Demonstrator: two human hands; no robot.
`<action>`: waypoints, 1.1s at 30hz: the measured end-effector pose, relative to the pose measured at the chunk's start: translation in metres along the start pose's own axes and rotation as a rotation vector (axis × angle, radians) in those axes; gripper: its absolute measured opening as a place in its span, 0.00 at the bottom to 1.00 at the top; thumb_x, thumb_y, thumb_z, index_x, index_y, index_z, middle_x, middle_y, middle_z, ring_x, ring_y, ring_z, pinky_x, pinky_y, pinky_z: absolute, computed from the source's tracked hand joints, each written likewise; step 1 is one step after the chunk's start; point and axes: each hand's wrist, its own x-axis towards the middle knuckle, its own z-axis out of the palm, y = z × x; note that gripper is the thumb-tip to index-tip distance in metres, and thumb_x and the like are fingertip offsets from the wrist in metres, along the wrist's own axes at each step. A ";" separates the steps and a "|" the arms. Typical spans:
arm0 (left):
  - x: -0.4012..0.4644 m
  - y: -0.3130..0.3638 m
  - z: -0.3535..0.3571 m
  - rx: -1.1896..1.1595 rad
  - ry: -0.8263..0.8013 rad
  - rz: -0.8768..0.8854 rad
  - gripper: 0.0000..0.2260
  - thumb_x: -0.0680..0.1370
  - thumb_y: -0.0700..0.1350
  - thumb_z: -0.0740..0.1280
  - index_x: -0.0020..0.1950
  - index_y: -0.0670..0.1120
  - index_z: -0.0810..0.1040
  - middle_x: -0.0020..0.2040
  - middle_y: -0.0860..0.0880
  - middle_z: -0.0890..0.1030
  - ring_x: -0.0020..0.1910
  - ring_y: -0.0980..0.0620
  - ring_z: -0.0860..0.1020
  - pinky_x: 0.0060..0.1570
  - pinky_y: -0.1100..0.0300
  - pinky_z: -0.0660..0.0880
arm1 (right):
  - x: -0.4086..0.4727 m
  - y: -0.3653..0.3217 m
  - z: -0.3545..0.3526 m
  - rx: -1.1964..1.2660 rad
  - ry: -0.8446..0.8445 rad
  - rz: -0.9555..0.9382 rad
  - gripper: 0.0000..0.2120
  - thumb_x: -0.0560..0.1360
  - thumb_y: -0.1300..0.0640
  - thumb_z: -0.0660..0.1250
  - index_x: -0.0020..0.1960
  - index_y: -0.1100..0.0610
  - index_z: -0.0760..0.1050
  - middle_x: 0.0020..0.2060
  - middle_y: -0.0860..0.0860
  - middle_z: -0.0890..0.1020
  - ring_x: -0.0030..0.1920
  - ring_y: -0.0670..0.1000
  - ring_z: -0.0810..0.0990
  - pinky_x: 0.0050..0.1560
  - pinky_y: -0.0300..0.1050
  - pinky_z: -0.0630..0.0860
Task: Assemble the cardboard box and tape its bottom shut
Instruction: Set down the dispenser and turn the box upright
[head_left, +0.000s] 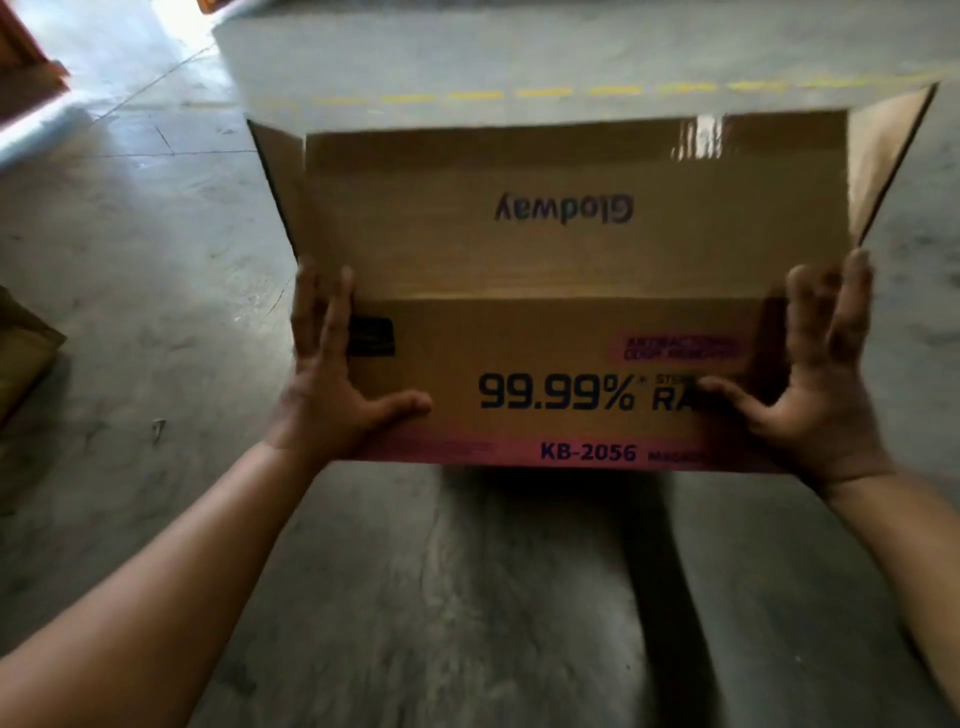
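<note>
A brown cardboard box (561, 291) printed with "99.99%" and "KB-2056" hangs above the concrete floor, held between both hands. My left hand (327, 384) presses flat against its left end, thumb lying on the printed front panel. My right hand (815, 384) presses the right end in the same way, fingers spread upward. A long flap reading "Glodway" upside down faces me, and two side flaps stick out at the far left and far right. A strip of shiny clear tape (701, 137) shows near the flap's far edge. No tape roll is in view.
Grey concrete floor (467, 597) lies all around, with a dashed yellow line (519, 94) beyond the box. A piece of brown cardboard (26, 353) lies at the left edge. An orange-brown object (26, 67) stands at the top left corner.
</note>
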 end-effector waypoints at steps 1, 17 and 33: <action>-0.011 -0.006 0.009 0.019 -0.030 -0.024 0.59 0.61 0.69 0.74 0.81 0.50 0.45 0.80 0.43 0.40 0.79 0.52 0.37 0.75 0.47 0.53 | -0.007 0.003 0.010 0.002 -0.036 0.008 0.51 0.67 0.32 0.64 0.77 0.61 0.49 0.74 0.66 0.42 0.76 0.55 0.38 0.75 0.50 0.47; -0.075 -0.043 0.074 0.193 -0.388 -0.097 0.56 0.68 0.70 0.64 0.77 0.51 0.28 0.74 0.39 0.24 0.74 0.37 0.28 0.72 0.38 0.59 | -0.088 0.012 0.086 -0.014 -0.165 0.235 0.45 0.70 0.38 0.62 0.78 0.53 0.44 0.75 0.57 0.37 0.75 0.58 0.35 0.73 0.62 0.49; -0.075 -0.030 0.068 0.172 -0.494 -0.210 0.55 0.70 0.64 0.71 0.75 0.62 0.27 0.71 0.51 0.18 0.73 0.46 0.34 0.70 0.43 0.61 | -0.082 0.012 0.085 -0.046 -0.266 0.351 0.47 0.70 0.41 0.66 0.77 0.44 0.37 0.74 0.53 0.30 0.73 0.48 0.32 0.72 0.54 0.49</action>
